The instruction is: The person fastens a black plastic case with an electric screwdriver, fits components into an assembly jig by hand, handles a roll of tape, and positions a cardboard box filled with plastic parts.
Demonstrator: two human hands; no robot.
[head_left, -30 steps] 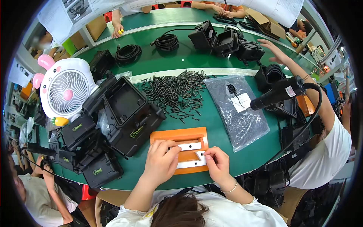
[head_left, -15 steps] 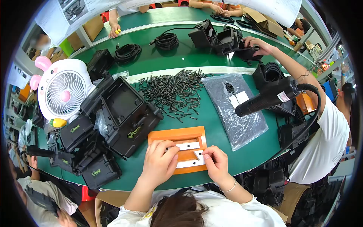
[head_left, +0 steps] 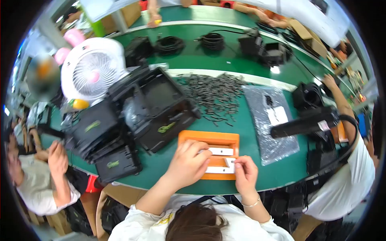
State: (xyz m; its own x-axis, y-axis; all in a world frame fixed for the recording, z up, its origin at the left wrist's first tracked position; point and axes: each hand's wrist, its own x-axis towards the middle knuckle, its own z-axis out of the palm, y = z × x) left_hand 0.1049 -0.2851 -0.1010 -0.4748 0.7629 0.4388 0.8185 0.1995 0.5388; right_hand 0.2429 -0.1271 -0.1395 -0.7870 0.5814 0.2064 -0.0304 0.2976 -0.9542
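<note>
Left of the orange fixture [head_left: 209, 134], a black case [head_left: 161, 112] is lying open. The left hand [head_left: 189, 162], narrowly curled, is partly covering the fixture's left side (its hold is hidden). The fixture is resting on the table [head_left: 249, 128]. The right hand [head_left: 245, 174] is pinching narrowly at its right edge, hold unclear; farther right, a plastic bag [head_left: 265, 144] is lying.

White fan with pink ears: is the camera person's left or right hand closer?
Left. The left hand is right of the fan, over the orange rectangular tray; the right hand is farther right.
</note>
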